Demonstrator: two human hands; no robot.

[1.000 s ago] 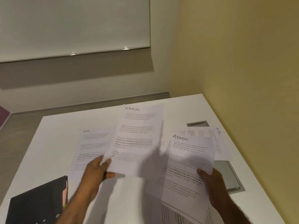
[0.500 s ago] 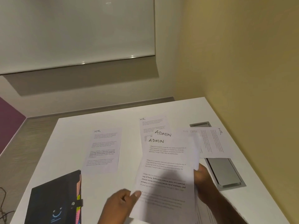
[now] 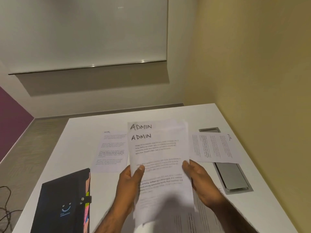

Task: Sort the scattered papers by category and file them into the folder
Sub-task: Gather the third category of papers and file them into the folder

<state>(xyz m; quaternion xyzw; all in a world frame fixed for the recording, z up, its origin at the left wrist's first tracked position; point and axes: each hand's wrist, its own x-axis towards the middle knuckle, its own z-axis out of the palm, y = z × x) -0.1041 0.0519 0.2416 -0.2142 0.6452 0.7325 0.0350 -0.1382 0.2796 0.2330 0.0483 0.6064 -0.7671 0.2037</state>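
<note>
Head view: left hand and right hand each pinch a side edge of two stacked ADMIN sheets, long axis pointing away, above the table. The closed folder lies left of the left fingers, contents hidden. HR sheets lie beyond.

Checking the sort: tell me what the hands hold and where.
The two stacked ADMIN sheets: left hand pinches their left edge, right hand holds their right edge, midway up.
</note>
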